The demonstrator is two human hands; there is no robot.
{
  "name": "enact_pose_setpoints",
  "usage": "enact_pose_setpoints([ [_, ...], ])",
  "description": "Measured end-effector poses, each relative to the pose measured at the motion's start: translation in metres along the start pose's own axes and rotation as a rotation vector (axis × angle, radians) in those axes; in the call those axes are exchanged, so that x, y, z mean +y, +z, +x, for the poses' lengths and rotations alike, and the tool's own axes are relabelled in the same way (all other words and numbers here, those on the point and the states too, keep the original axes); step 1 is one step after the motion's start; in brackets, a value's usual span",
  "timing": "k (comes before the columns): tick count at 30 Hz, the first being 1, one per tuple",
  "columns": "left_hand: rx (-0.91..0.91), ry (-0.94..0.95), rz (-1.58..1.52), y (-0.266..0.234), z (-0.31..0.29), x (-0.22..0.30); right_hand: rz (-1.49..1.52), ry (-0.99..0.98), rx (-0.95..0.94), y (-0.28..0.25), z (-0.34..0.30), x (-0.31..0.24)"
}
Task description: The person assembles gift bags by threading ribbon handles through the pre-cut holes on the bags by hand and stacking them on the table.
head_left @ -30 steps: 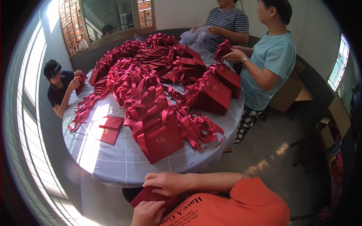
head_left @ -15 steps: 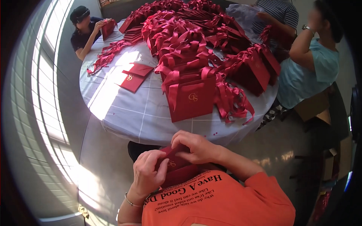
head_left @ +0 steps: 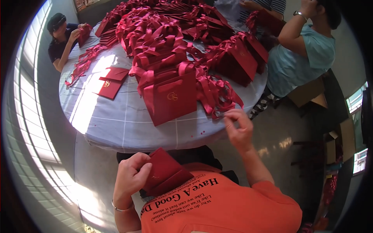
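Note:
My left hand [head_left: 134,174] grips a dark red paper bag [head_left: 165,173] by its left edge, with the thumb on top. The bag is tilted over my lap, below the table edge. My right hand [head_left: 239,130] is off the bag, reaching to the table's near right edge beside a loose heap of red ribbons [head_left: 221,97]. Its thumb and fingers are bent together at the ribbon ends; what they hold, if anything, cannot be made out. Left of the ribbons stands a row of red bags with ribbon handles, the front bag [head_left: 171,101] bearing a gold emblem.
A round table with a pale cloth [head_left: 105,128] carries a large pile of ribboned red bags [head_left: 155,35]. Flat red bags [head_left: 110,83] lie at the left. One person [head_left: 62,39] sits far left; others [head_left: 307,58] are at the right. Cardboard boxes [head_left: 311,97] stand behind them.
My right hand has let go of the red bag and moved up and right to the ribbons. My left hand still holds the bag, now tilted. The view has shifted right.

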State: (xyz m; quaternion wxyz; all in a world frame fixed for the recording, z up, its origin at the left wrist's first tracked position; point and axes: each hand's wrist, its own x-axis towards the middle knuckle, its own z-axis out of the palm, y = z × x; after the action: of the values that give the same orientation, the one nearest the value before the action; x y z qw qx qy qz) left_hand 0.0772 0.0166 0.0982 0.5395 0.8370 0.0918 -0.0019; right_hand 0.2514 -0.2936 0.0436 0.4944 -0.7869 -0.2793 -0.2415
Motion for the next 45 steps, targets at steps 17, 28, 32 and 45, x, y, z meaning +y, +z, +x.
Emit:
enact_pose_setpoints([
  [17,0.008,-0.037,-0.061,0.001,0.024,-0.011,-0.510,-0.307,-0.251,-0.061,0.015,0.029],
  [28,0.007,-0.027,-0.100,-0.004,0.025,-0.017,-0.512,-0.139,-0.445,-0.037,0.037,0.029],
  [32,-0.045,-0.113,-0.192,-0.004,0.026,-0.019,-0.525,-0.276,-0.447,-0.034,0.040,0.011],
  [45,0.398,-0.244,-0.454,-0.043,-0.022,-0.066,0.089,0.012,-0.096,-0.005,0.018,0.042],
])
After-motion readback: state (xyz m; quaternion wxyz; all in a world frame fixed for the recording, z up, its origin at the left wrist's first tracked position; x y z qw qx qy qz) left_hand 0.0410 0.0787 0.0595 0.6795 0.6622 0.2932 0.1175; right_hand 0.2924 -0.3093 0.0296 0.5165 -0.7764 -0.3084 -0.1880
